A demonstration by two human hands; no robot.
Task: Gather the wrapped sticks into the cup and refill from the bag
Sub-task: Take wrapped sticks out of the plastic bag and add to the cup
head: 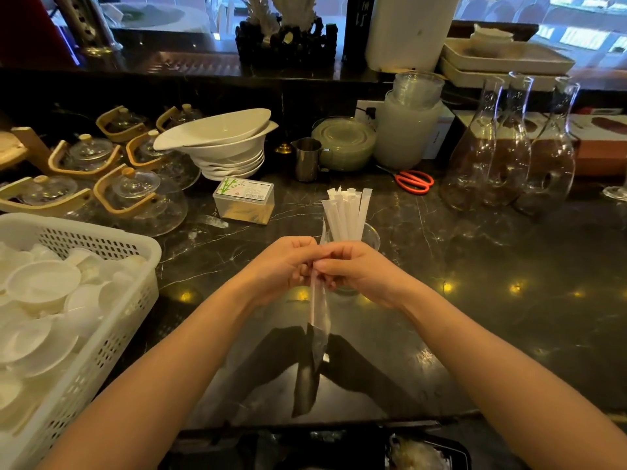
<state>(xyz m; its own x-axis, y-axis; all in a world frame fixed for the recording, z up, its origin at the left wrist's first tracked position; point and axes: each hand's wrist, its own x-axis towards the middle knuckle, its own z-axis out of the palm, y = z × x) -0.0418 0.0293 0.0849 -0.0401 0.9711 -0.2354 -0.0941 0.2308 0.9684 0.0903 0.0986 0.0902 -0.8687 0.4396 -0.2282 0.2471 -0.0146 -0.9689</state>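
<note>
Several white paper-wrapped sticks (347, 212) stand fanned upright in a clear cup (371, 236) at the middle of the dark marble counter. Just in front of the cup, my left hand (288, 266) and my right hand (353, 271) meet, both pinching the top of a long, narrow clear plastic bag (319, 320). The bag hangs down from my fingers toward the counter and looks almost empty. My right hand covers most of the cup's lower part.
A white perforated basket (112, 252) of small white dishes sits at the left. Glass teapots (142, 198), stacked white bowls (224, 147), a toothpick box (244, 200), a steel jug (307, 159), red scissors (414, 181) and glass carafes (509, 147) line the back.
</note>
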